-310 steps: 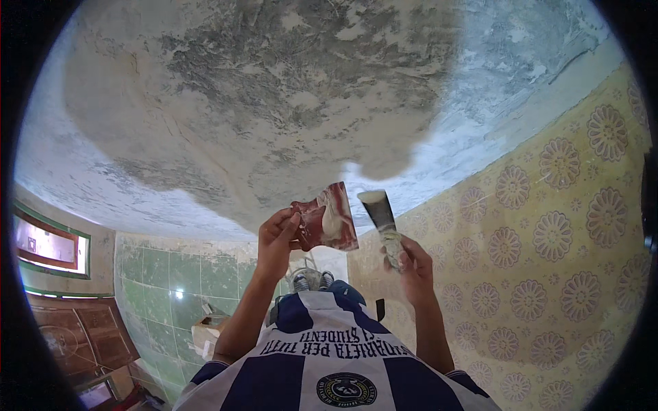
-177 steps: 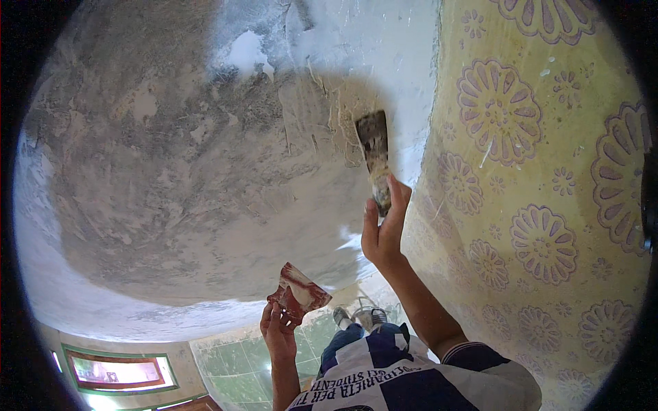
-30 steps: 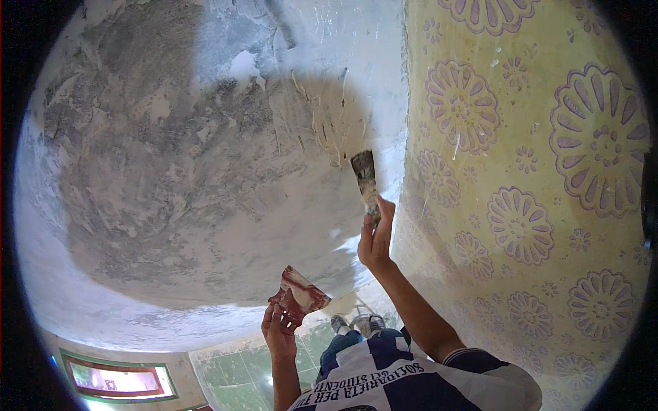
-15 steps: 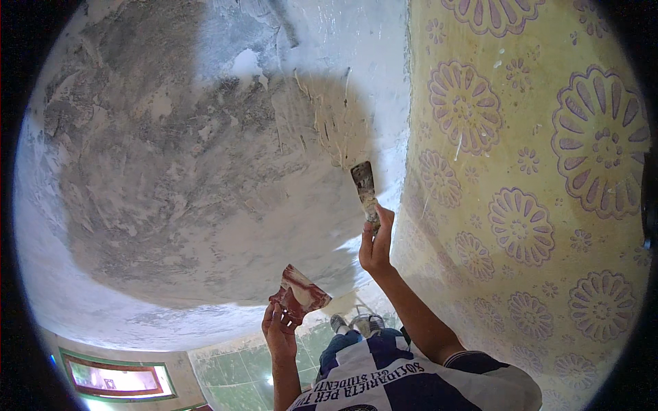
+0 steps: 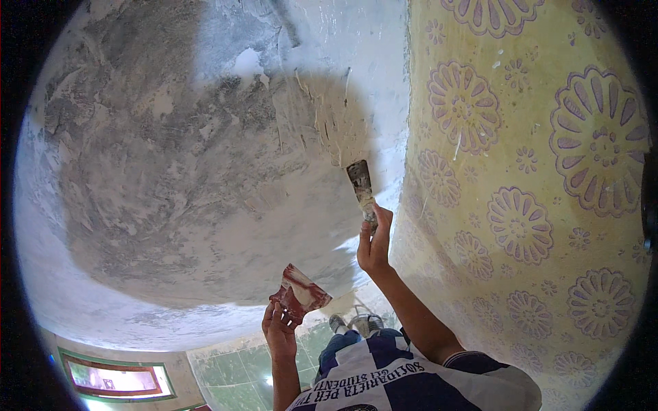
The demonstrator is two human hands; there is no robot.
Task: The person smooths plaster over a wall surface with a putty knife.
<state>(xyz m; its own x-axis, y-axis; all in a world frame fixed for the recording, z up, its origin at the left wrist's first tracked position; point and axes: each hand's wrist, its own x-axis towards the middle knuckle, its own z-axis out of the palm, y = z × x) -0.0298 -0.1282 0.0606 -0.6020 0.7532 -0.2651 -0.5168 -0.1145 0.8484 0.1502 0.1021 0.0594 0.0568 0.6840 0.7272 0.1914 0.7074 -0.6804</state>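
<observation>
My right hand [image 5: 375, 243] is closed round the handle of a putty knife [image 5: 359, 179], whose dark, filler-smeared blade points up against the wall or just before it. Above the blade, streaks of wet beige filler [image 5: 339, 120] cover part of the grey, patchy wall [image 5: 171, 171]. Lower and to the left, my left hand [image 5: 279, 332] grips a reddish-brown flat piece [image 5: 300, 294] by its edge. Pale filler is spread over that piece, and its exact kind is unclear. Some of the left fingers are hidden behind it.
On the right stands a yellow wall [image 5: 480, 171] with purple flower patterns, meeting the grey wall at a corner. Below are green tiles [image 5: 236, 373] and my shoes [image 5: 367, 322]. A green-framed window [image 5: 120, 378] is at the lower left.
The putty knife and my right hand have shifted slightly to the left, with the blade tilted a little more. My left hand and the reddish piece stay about where they were.
</observation>
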